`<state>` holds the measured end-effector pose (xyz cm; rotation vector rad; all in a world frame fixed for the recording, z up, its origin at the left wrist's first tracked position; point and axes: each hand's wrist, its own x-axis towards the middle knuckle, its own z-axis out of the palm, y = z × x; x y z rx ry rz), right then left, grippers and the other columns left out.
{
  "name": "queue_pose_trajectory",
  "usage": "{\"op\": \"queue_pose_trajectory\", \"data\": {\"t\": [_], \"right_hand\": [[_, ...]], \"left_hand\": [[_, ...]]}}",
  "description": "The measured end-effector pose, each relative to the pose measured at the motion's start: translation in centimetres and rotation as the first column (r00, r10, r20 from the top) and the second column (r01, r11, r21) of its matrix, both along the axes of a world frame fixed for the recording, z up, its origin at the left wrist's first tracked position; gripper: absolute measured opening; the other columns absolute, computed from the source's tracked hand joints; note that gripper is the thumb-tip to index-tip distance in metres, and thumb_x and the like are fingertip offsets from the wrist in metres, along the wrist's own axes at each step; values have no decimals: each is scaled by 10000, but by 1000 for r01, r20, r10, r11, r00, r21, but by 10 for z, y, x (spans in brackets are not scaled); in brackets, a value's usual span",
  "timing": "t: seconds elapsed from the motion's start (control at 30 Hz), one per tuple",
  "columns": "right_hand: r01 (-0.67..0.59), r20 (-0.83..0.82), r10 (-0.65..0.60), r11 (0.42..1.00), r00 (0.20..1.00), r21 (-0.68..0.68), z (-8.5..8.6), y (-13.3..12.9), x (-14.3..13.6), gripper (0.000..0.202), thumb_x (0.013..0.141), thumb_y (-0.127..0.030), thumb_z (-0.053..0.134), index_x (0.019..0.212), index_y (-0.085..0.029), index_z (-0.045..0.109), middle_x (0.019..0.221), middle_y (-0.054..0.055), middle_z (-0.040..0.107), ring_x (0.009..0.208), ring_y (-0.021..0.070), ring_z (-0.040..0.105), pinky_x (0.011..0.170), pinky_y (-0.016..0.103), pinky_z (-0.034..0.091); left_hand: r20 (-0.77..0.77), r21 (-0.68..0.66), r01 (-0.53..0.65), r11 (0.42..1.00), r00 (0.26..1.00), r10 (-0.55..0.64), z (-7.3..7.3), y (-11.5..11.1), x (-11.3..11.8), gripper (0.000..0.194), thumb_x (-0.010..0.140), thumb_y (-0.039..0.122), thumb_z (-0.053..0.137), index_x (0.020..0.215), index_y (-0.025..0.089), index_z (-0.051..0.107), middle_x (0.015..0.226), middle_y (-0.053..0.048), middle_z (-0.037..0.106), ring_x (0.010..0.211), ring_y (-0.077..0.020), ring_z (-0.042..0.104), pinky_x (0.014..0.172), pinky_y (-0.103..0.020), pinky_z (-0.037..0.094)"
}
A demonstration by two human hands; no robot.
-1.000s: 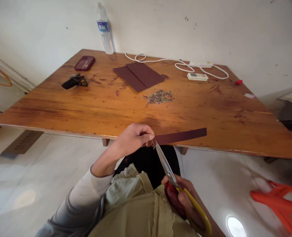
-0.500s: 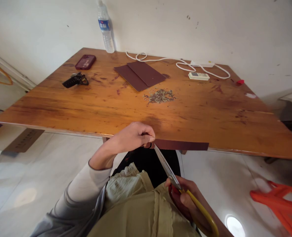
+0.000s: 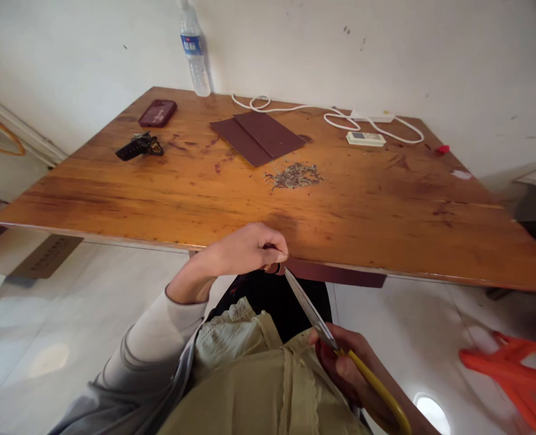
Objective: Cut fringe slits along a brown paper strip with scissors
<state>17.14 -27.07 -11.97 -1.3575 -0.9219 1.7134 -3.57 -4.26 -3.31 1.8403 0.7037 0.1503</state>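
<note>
My left hand (image 3: 254, 251) is closed in a pinch on one end of a dark maroon strip (image 3: 340, 275), at the near edge of the table. The strip reaches out to the right, its far end just below the table edge; its material I cannot tell for sure. In my right hand (image 3: 347, 362) is a pair of scissors (image 3: 310, 311) with yellow handles. Their blades look closed or nearly so, and the tips point up at the strip close beside my left fingers. On the table lie two maroon sheets (image 3: 258, 139) and a heap of small shreds (image 3: 295, 176).
The wooden table (image 3: 159, 199) also bears a phone (image 3: 158, 113), a black bunch of keys (image 3: 139, 146), a water bottle (image 3: 197, 60), a white cable (image 3: 295, 109) and a small white remote (image 3: 365, 139). An orange stool (image 3: 507, 362) stands on the floor at right.
The free end of the strip has dropped slightly, below the table edge. Both hands have shifted a little to the right, the scissors still held at the strip.
</note>
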Motion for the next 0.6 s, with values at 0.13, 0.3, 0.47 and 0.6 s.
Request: {"op": "queue_pose_trajectory", "data": {"t": [0.13, 0.3, 0.47, 0.6], "right_hand": [[-13, 37, 12, 1000, 999, 16, 0, 3, 0, 672, 795, -784, 696, 1056, -166, 719, 637, -61, 392, 486, 90, 228, 402, 226, 191], [-50, 81, 42, 994, 996, 98, 11, 13, 0, 623, 798, -792, 674, 940, -187, 711, 677, -23, 474, 566, 139, 377, 509, 256, 374], [35, 60, -38, 998, 997, 55, 7, 9, -3, 654, 838, -796, 628, 1057, -183, 685, 636, -63, 441, 484, 94, 272, 456, 232, 268], [83, -144, -79, 996, 986, 19, -5, 0, -10, 645, 846, -793, 632, 1077, -192, 655, 516, -112, 348, 425, 76, 180, 423, 221, 170]], "left_hand": [[-24, 46, 40, 998, 999, -38, -1, 2, 2, 176, 825, 131, 548, 700, 162, 667, 634, 15, 639, 610, -107, 566, 621, -232, 410], [-19, 3, 48, 999, 999, -47, -1, 3, 4, 181, 827, 141, 554, 691, 165, 672, 634, 13, 640, 608, -103, 562, 616, -229, 409], [74, -185, -162, 969, 981, 178, -12, -4, 12, 122, 813, 210, 596, 702, 171, 629, 644, 13, 620, 599, -109, 547, 573, -231, 406], [136, -273, -236, 932, 950, 281, -23, -9, 19, 90, 783, 225, 622, 715, 167, 623, 650, 8, 627, 588, -107, 541, 562, -233, 401]]}}
